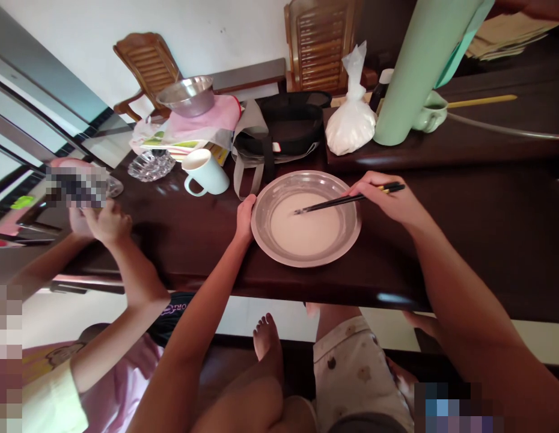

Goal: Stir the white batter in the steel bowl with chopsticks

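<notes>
A shallow steel basin point(347, 231) holding pale batter point(305, 230) sits on the dark wooden table point(464, 240) in front of me. My left hand point(244, 218) grips the basin's left rim. My right hand point(387, 195) is closed around a pair of dark chopsticks point(347, 200) whose tips dip into the batter near its far edge.
A white mug point(205, 172), a glass dish point(151, 164), a black bag point(284, 129), a tied bag of white powder point(350, 123), a green cylinder point(415, 72), a green cup point(430, 113) and a steel bowl point(187, 95) stand behind. Another person's hands point(101, 219) hold something at the left.
</notes>
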The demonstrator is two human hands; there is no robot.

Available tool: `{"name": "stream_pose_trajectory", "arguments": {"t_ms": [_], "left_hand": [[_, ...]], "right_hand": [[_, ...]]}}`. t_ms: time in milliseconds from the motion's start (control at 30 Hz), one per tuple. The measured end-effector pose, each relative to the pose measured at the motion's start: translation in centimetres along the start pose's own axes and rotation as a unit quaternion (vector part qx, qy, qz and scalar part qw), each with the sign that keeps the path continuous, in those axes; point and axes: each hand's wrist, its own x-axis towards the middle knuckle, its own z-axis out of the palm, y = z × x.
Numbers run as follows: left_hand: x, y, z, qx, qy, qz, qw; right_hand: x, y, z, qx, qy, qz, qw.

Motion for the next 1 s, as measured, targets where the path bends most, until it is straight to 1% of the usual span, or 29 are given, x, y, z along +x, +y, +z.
{"name": "stream_pose_trajectory", "arguments": {"t_ms": [67,100,133,233,267,300,333,400,467,533,600,633,667,700,767,800,867,967,1000], "left_hand": [[0.04,-0.15,-0.04,0.001,-0.005,0.001,1.0],[0.06,-0.23,-0.07,0.001,-0.008,0.001,1.0],[0.09,-0.32,-0.1,0.001,-0.012,0.003,1.0],[0.17,-0.56,-0.16,-0.004,-0.016,0.005,1.0],[0.19,-0.59,-0.15,-0.007,-0.012,0.004,1.0],[0.2,-0.57,-0.13,-0.009,-0.01,0.001,1.0],[0.19,-0.51,-0.1,-0.011,-0.006,-0.001,1.0],[0.11,-0.3,-0.01,-0.012,-0.002,-0.006,1.0],[0.01,-0.08,0.07,-0.009,-0.003,-0.009,1.0],[-0.05,0.01,0.1,-0.007,-0.004,-0.01,1.0],[-0.03,-0.06,0.08,-0.006,-0.004,-0.007,1.0],[-0.01,-0.13,0.05,-0.006,-0.004,-0.003,1.0],[0.02,-0.19,0.02,-0.005,-0.003,0.0,1.0],[0.04,-0.25,0.0,-0.003,-0.003,0.003,1.0],[0.07,-0.32,-0.06,0.003,-0.007,0.007,1.0],[0.08,-0.33,-0.09,0.006,-0.008,0.007,1.0],[0.1,-0.39,-0.15,0.008,-0.011,0.006,1.0],[0.19,-0.55,-0.21,0.0,-0.01,0.008,1.0],[0.21,-0.6,-0.21,-0.004,-0.009,0.008,1.0]], "right_hand": [[0.04,0.21,-0.33,0.024,0.054,-0.011,0.998],[0.03,0.26,-0.46,0.039,0.061,-0.016,0.997],[0.01,0.25,-0.5,0.047,0.057,-0.018,0.997],[-0.08,-0.1,-0.18,0.025,-0.015,-0.007,1.0],[-0.1,-0.2,-0.04,0.014,-0.029,-0.003,0.999],[-0.1,-0.26,0.04,0.004,-0.03,0.001,1.0],[-0.09,-0.24,0.04,0.0,-0.017,0.002,1.0],[-0.06,-0.07,-0.13,0.012,0.03,-0.003,0.999],[-0.05,0.08,-0.29,0.042,0.052,-0.007,0.998],[-0.07,0.02,-0.2,0.06,0.025,-0.002,0.998],[-0.08,-0.15,0.03,0.041,-0.018,0.008,0.999],[-0.08,-0.21,0.1,0.027,-0.026,0.01,0.999],[-0.07,-0.21,0.09,0.016,-0.021,0.01,1.0],[-0.06,-0.14,0.0,0.012,-0.003,0.006,1.0],[-0.06,0.07,-0.27,0.028,0.04,-0.005,0.999],[-0.07,0.15,-0.37,0.043,0.052,-0.01,0.998],[-0.11,0.13,-0.32,0.063,0.029,-0.011,0.998],[-0.15,-0.24,0.16,0.027,-0.039,0.005,0.999],[-0.13,-0.31,0.25,0.013,-0.04,0.007,0.999]]}}
